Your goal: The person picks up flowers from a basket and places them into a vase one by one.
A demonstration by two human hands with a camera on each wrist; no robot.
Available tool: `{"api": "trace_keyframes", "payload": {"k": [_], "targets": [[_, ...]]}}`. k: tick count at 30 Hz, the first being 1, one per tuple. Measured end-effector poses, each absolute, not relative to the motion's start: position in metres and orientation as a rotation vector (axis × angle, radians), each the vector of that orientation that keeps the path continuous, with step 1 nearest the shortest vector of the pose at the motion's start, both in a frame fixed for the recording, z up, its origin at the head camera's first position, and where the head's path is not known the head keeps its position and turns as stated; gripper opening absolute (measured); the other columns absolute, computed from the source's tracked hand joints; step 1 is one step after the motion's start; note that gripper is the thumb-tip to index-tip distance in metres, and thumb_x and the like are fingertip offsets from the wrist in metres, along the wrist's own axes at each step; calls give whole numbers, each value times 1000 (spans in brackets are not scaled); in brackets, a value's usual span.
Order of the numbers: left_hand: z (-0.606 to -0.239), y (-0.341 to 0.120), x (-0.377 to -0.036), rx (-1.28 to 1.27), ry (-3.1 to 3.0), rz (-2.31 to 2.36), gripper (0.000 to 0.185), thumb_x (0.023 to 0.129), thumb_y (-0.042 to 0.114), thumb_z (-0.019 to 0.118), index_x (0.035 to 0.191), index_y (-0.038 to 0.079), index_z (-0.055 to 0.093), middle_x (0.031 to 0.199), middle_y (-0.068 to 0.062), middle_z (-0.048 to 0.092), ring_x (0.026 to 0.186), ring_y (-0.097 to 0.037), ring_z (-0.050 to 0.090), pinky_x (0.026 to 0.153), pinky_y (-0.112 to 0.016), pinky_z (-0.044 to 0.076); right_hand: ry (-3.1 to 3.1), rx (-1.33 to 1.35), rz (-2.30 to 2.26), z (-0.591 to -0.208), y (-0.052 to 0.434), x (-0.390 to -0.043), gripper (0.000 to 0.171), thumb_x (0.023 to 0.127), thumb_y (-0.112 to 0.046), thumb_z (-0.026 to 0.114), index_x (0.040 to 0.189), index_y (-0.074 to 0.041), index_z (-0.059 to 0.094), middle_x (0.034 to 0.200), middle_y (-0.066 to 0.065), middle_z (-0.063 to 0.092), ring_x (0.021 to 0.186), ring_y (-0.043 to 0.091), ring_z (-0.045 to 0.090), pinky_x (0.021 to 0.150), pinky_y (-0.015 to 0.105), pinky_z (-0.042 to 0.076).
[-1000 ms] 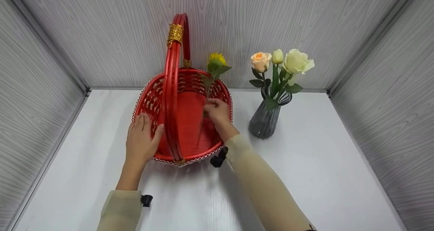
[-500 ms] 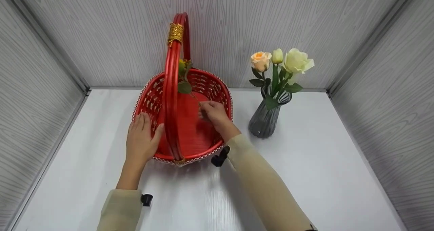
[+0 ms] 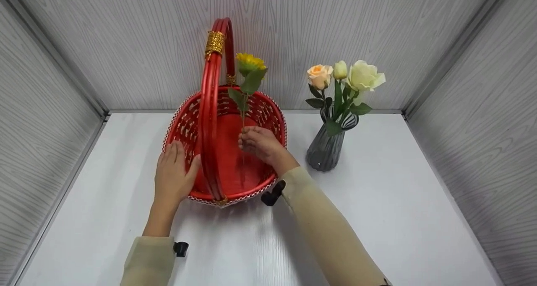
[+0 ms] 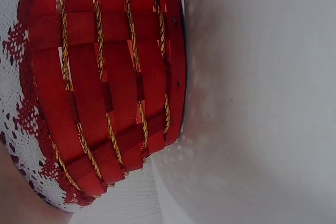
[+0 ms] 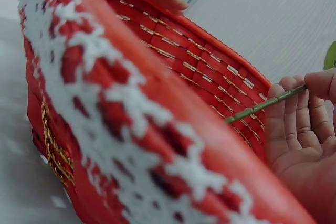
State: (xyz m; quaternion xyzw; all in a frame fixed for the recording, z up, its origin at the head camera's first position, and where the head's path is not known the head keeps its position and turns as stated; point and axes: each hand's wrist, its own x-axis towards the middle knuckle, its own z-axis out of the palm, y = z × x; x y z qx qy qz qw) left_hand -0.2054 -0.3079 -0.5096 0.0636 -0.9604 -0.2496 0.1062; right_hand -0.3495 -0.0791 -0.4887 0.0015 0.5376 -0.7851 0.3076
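A red woven basket (image 3: 235, 168) with a tall arched handle (image 3: 209, 110) stands on the white table. My left hand (image 3: 174, 172) rests on the left side of its rim, fingers straight and thumb over the inside. Over the basket's opening my right hand (image 3: 262, 145) pinches the thin green stem (image 5: 262, 104) of a yellow sunflower (image 3: 250, 63). The flower stands nearly upright, its head above the back rim and the stem's lower end down inside the basket. In the left wrist view, the basket's woven side (image 4: 105, 77) and white lace trim (image 4: 16, 87) fill the left half.
To the right of the basket, a dark ribbed glass vase (image 3: 325, 149) holds a peach rose (image 3: 320, 76), a pale bud (image 3: 340, 70) and a large cream flower (image 3: 365, 76). Grey wood-patterned panels (image 3: 293, 26) enclose the table (image 3: 398, 206) at the back and both sides.
The sunflower swung left behind the basket handle, then came back up to nearly upright, right of the handle. My right hand shifted slightly left with it; the left hand stayed on the rim.
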Motion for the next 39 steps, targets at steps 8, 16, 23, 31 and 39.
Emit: {"api": "trace_keyframes", "payload": {"k": [8, 16, 23, 31, 39], "targets": [[-512, -305, -203, 186, -2826, -748, 89, 101, 63, 30, 154, -8, 23, 160, -27, 24, 152, -42, 15, 123, -56, 10, 1569, 3, -2029, -491, -74, -342, 13, 96, -10, 61, 107, -6, 65, 87, 9, 66, 76, 20, 64, 104, 53, 48], [-511, -302, -204, 163, -2805, -768, 89, 100, 63, 31, 153, -8, 24, 159, -28, 25, 152, -42, 16, 123, -56, 10, 1574, -101, -2090, -490, -71, -340, 8, 97, -4, 56, 103, -2, 60, 86, 8, 63, 74, 20, 64, 85, 45, 59], [-509, -306, -206, 150, -2810, -750, 90, 101, 64, 30, 152, -10, 26, 160, -29, 24, 151, -42, 15, 123, -56, 9, 1555, -188, -2208, -482, -72, -333, 11, 96, 3, 53, 101, -6, 56, 84, 7, 60, 72, 19, 62, 70, 38, 60], [-505, -309, -204, 169, -2831, -744, 93, 99, 67, 28, 154, -8, 23, 160, -29, 24, 151, -43, 14, 123, -56, 9, 1628, -99, -2256, -470, -67, -320, 7, 96, 0, 54, 96, -4, 59, 83, 8, 61, 69, 19, 63, 66, 36, 61], [-508, -308, -203, 157, -2839, -737, 91, 101, 64, 29, 153, -10, 25, 159, -30, 24, 151, -44, 15, 123, -56, 9, 1685, -194, -2278, -462, -51, -307, 20, 93, 6, 54, 110, -4, 59, 81, 9, 63, 68, 19, 64, 64, 36, 61]]}}
